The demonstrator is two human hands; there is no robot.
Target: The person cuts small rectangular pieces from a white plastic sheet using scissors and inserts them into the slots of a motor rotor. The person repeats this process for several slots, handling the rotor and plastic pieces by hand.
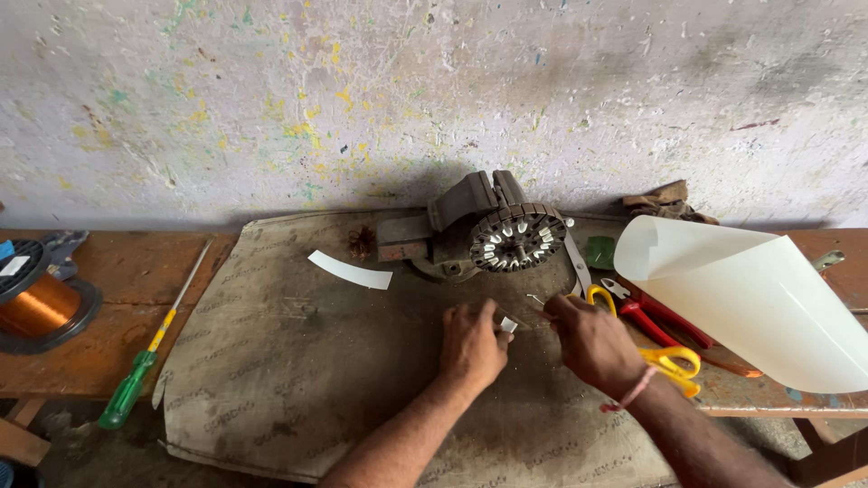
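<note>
Firstly, at far left lies a copper wire spool (38, 303), then a green-handled screwdriver (154, 343). On the grey mat (298, 380), the left hand (472, 345) pinches a small white paper piece (508, 324), just beside the right hand (592, 342), whose fingers are closed together on a thin tool I cannot identify. Yellow-handled scissors (674, 361) lie further right.

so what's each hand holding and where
Left hand pinches a small white paper piece by its near end. Right hand: contents cannot be told.
</note>
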